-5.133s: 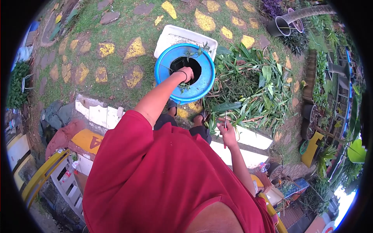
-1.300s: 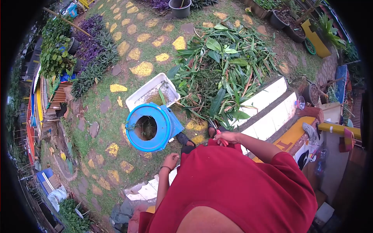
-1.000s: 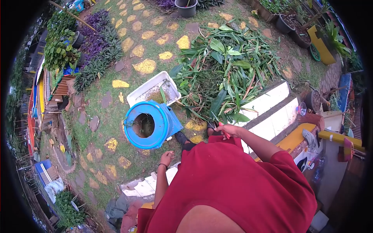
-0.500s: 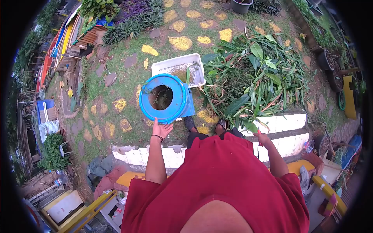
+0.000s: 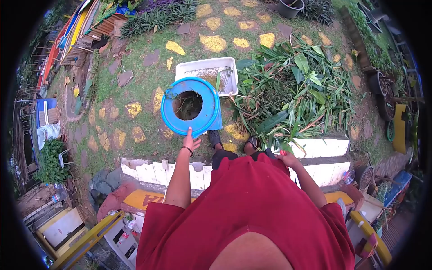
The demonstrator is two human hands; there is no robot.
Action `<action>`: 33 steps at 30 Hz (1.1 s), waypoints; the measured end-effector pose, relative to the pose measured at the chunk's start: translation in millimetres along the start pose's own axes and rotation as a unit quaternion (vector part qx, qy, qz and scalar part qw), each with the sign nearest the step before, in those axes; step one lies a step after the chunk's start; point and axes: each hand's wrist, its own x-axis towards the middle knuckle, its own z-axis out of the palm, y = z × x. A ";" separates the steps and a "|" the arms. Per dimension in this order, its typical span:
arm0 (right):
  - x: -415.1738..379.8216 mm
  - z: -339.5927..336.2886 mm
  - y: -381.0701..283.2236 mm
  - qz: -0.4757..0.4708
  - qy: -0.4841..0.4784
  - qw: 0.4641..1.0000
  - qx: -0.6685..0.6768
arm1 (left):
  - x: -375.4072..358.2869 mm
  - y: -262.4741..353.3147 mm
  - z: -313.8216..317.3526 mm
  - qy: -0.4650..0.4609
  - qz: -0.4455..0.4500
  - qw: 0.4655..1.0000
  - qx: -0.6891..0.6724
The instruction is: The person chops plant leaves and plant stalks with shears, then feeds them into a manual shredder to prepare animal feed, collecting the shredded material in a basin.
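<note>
A blue bin (image 5: 200, 118) with a round hole in its lid stands in front of me, with plant bits showing inside the hole. My left hand (image 5: 191, 142) is at the near edge of its rim, fingers stretched out, the index finger apparently touching the rim. Closed near my right thigh, my right hand (image 5: 289, 159) grips a red-handled tool (image 5: 283, 153), most of which is hidden. A green leaf shows just beyond that hand. To the front right lies a large heap of cut leaves and stalks (image 5: 294, 90).
Behind the bin sits a white rectangular tub (image 5: 204, 64) with dirt in it. A low white-tiled ledge (image 5: 321, 147) runs close to my legs on both sides. Yellow stepping stones (image 5: 213, 43) dot the grass, and a dark plant pot (image 5: 290, 8) stands at the far edge.
My left hand has turned from palm-up to reaching at the bin's rim. My right hand, with the red-handled tool, has come inward toward my body. The view has shifted slightly.
</note>
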 end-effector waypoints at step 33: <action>18.9 -53.7 15.5 -0.041 0.075 0.982 -0.168 | 3.9 -2.8 33.6 0.045 -0.047 0.968 -0.241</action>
